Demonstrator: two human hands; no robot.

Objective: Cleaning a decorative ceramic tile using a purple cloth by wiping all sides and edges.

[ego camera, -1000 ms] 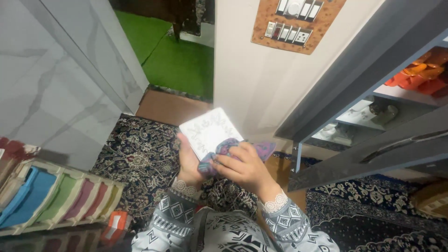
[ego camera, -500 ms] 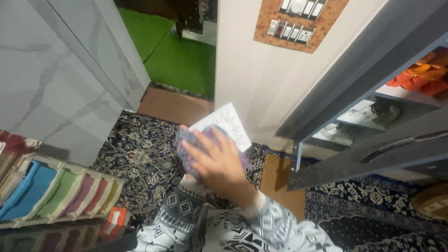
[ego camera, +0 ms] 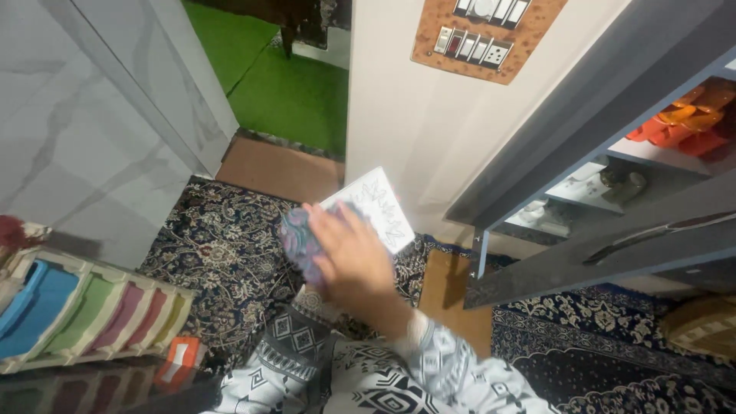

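Note:
A white square tile with a dark line pattern is held up in front of me, tilted. My right hand lies flat across its lower left part and presses a purple patterned cloth against it. My left hand is hidden behind the tile and the right hand; only its patterned sleeve shows below. Both sleeves are grey with black and white patterns and lace cuffs.
A dark patterned carpet covers the floor. A rack with coloured slots stands at the lower left. A grey shelf unit with orange items is on the right. A switch panel hangs on the white wall. Green flooring lies beyond.
My right hand has moved with the cloth from the tile's lower right edge up and left over its face. The tile has tilted more upright.

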